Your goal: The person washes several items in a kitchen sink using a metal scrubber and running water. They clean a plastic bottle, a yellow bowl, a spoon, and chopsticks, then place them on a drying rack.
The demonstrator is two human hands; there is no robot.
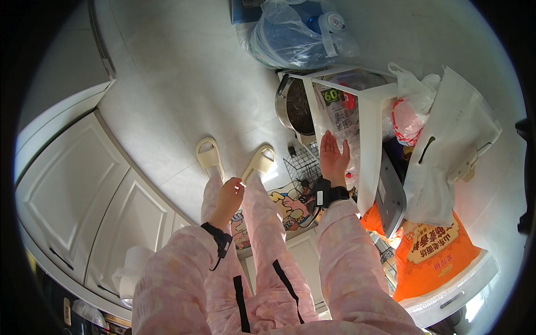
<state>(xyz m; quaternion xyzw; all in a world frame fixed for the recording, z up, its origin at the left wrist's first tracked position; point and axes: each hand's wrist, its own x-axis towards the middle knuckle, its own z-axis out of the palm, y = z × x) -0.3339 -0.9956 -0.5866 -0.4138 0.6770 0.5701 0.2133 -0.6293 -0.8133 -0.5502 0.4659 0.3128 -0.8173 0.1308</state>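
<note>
My right hand (pixel 333 157) is held palm up with fingers extended and nothing in it, over the near side of a white shelf rack (pixel 370 146). Behind it lie clear plastic bags and packaging (pixel 339 111) on the rack. My left hand (pixel 229 197) hangs above my legs, its fingers partly curled, with no object seen in it. Black straps with small devices sit on both wrists. Beyond the left hand, cream slippers (pixel 209 155) are on my feet.
A steamer pot (pixel 299 104) and black wire basket (pixel 303 165) stand beside the rack. White bags (pixel 439 167) and an orange bag (pixel 435 259) are at right. A plastic-wrapped blue bundle (pixel 289 37) lies at the top. White cabinets (pixel 75 180) line the left; a patterned mat (pixel 293 209) lies below.
</note>
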